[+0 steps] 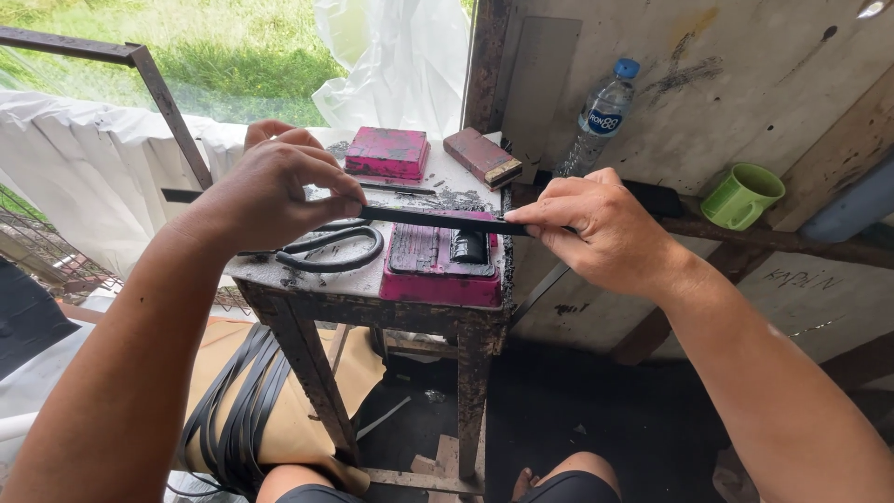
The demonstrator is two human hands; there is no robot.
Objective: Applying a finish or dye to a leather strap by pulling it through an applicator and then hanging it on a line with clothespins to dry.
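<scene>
left hand (270,191) at nine o'clock and right hand (596,224) at three pinch a thin black strip (438,220), fingers closed on its ends; it looks light, flexible, best gripped near both ends.

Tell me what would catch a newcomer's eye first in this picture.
First, the black strip stretched level between the left hand and the right hand, each pinching one end above the small stained table. Beneath it sits a bright pink block, black scissors to its left, and a green mug on the ledge at right.

Bright daylight from the window, perhaps slight edge distortion.
</scene>
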